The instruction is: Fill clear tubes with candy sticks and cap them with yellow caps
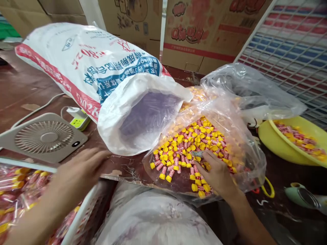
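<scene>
A clear plastic bag (237,143) lies open on the dark table, full of small red-and-white tubes with yellow caps (189,143). My right hand (214,172) is inside the bag's mouth, fingers curled round a few of the tubes. My left hand (76,173) hovers flat, fingers stretched out, near the table's front edge below a big white woven sack (84,68). The sack lies on its side, its open mouth (145,115) showing purple contents.
A small white desk fan (43,136) lies at the left beside a power strip (79,119). A yellow basin (288,143) of the same tubes stands at right. A tray (15,190) of packed tubes is at lower left. Cardboard boxes (204,30) stand behind.
</scene>
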`<state>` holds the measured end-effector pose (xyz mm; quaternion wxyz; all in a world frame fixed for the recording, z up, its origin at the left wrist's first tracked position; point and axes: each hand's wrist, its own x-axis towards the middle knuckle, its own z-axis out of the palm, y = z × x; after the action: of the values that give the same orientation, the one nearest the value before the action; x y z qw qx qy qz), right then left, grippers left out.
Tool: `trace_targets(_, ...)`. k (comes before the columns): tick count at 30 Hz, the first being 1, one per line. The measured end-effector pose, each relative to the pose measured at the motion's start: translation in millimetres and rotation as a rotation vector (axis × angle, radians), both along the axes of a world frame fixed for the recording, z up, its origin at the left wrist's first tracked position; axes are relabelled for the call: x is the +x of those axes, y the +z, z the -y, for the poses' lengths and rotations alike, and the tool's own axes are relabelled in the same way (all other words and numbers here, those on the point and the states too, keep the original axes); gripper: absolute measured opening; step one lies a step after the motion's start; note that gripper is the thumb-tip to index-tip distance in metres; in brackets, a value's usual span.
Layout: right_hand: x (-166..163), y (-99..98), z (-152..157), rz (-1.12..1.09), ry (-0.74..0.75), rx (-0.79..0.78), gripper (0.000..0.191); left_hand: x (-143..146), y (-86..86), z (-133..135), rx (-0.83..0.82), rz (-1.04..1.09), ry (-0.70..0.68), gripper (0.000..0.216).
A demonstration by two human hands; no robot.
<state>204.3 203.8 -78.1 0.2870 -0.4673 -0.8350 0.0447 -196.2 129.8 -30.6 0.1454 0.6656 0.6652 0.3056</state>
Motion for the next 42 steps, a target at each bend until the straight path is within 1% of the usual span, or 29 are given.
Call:
trace_targets(1,-6,3.5,0,-0.046,0.006,-0.01,0.01,16,-3.0,-20,-0.013,-0.252,-0.061,0.02)
trace_targets(2,-12,6.0,1,-0.093,0.009,-0.026,0.01,33,-7.0,-42,-0.05,-0.451,-0.126,0.029)
trace_targets(3,-17,7.6,2,-0.148,0.012,-0.053,0.01,49,-11.7,-64,-0.091,-0.604,-0.192,0.037)
trace_targets(4,-21,8.3,4,-0.214,0.014,-0.093,0.009,63,-17.0,-86,-0.112,-0.7,-0.216,0.04)
trace_targets(6,-28,7.9,7,-0.369,0.023,-0.196,0.01,82,-27.9,-120,-0.115,-0.739,-0.223,0.042)
trace_targets(7,-31,7.3,9,-0.448,0.032,-0.245,0.013,86,-33.1,-133,-0.111,-0.732,-0.214,0.041)
trace_targets(9,-36,6.6,12,-0.577,0.052,-0.312,0.017,85,-41.3,-146,-0.101,-0.71,-0.205,0.04)
trace_targets(12,-45,6.9,14,-0.702,0.068,-0.349,0.02,74,-45.0,-145,-0.076,-0.665,-0.23,0.035)
trace_targets(14,-53,6.5,12,-0.766,0.068,-0.329,0.021,69,-41.2,-132,-0.057,-0.632,-0.255,0.029)
trace_targets(15,-57,5.8,10,-0.793,0.068,-0.308,0.022,69,-38.0,-123,-0.049,-0.565,-0.264,0.025)
trace_targets(16,-61,5.0,9,-0.817,0.068,-0.281,0.021,71,-34.2,-112,-0.047,-0.448,-0.275,0.024)
trace_targets(17,-65,4.3,7,-0.834,0.069,-0.254,0.021,76,-30.0,-101,-0.058,-0.288,-0.291,0.025)
trace_targets(19,-72,4.9,5,-0.843,0.072,-0.206,0.02,88,-21.7,-78,-0.127,0.088,-0.336,0.026)
trace_targets(20,-75,6.7,4,-0.826,0.077,-0.185,0.019,95,-18.1,-67,-0.182,0.253,-0.363,0.026)
trace_targets(23,-80,19.1,4,-0.664,0.131,-0.148,0.016,116,-11.1,-46,-0.346,0.616,-0.42,0.025)
trace_targets(25,-80,28.9,4,-0.532,0.234,-0.129,0.017,125,-9.8,-41,-0.4,0.816,-0.426,0.025)
trace_targets(27,-79,34.4,5,-0.425,0.367,-0.11,0.026,130,-10.4,-41,-0.416,0.97,-0.393,0.024)
trace_targets(29,-79,32.6,6,-0.339,0.432,-0.068,0.046,135,-12.3,-42,-0.445,1.09,-0.346,0.025)
trace_targets(30,-79,29.3,7,-0.308,0.421,-0.031,0.055,137,-13.6,-42,-0.467,1.146,-0.329,0.026)
trace_targets(31,-80,25.1,8,-0.293,0.385,0.019,0.06,140,-15.0,-42,-0.494,1.198,-0.322,0.026)
trace_targets(34,-84,14.4,9,-0.287,0.271,0.13,0.059,151,-17.6,-42,-0.573,1.321,-0.32,0.029)
trace_targets(36,-84,14.2,8,-0.273,0.262,0.152,0.062,158,-16.3,-45,-0.633,1.362,-0.348,0.029)
trace_targets(37,-81,16.4,6,-0.245,0.277,0.144,0.065,160,-14.6,-50,-0.649,1.341,-0.372,0.029)
trace_targets(38,-77,19.6,4,-0.209,0.296,0.126,0.071,160,-12.0,-57,-0.638,1.276,-0.397,0.027)
trace_targets(39,-71,23.1,1,-0.174,0.304,0.105,0.077,160,-8.8,-66,-0.585,1.155,-0.406,0.023)
trace_targets(40,-63,26.4,-2,-0.149,0.286,0.088,0.082,157,-5.2,-79,-0.49,0.977,-0.385,0.02)
trace_targets(41,-53,28.9,-4,-0.142,0.236,0.08,0.081,154,-1.5,-94,-0.37,0.742,-0.33,0.018)
trace_targets(42,-43,30.2,-7,-0.147,0.162,0.084,0.073,149,2.0,-111,-0.245,0.488,-0.258,0.017)
